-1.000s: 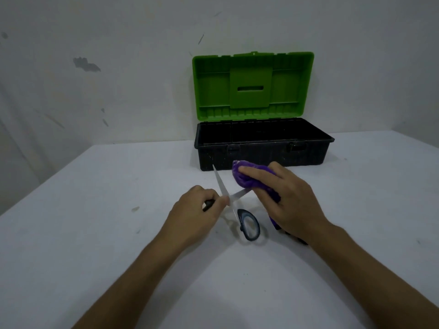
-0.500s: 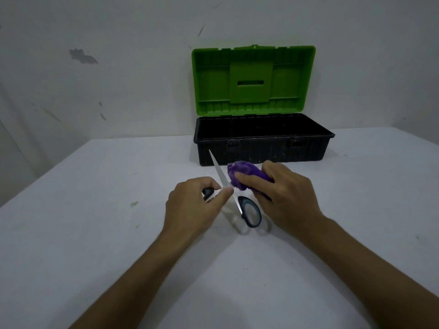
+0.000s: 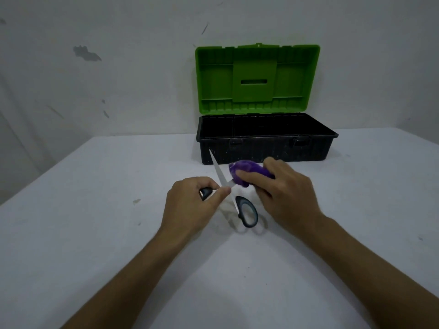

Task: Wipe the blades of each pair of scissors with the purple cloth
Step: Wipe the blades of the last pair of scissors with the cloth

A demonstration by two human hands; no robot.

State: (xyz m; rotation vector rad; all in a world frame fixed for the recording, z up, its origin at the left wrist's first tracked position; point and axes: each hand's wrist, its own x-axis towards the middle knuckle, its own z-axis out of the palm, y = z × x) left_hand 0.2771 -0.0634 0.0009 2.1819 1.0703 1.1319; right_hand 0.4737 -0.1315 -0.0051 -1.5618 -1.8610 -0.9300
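A pair of scissors (image 3: 219, 173) with dark grey handles is held just above the white table, its blades spread apart. My left hand (image 3: 190, 205) grips one handle, and the other handle loop (image 3: 248, 211) hangs free toward me. One blade points up and away to the far left. The other blade runs right into the bunched purple cloth (image 3: 244, 172), which my right hand (image 3: 282, 198) pinches around it. The cloth hides that blade's tip.
A black toolbox (image 3: 263, 149) with its green lid (image 3: 256, 79) standing open sits on the white table (image 3: 95, 233) just behind my hands, against the wall. No other scissors are in view. The table's left edge runs diagonally at the far left.
My right hand has slid the cloth along the blade, first inward toward the pivot, then slightly back out. The scissors and both hands sit a little closer to the toolbox.
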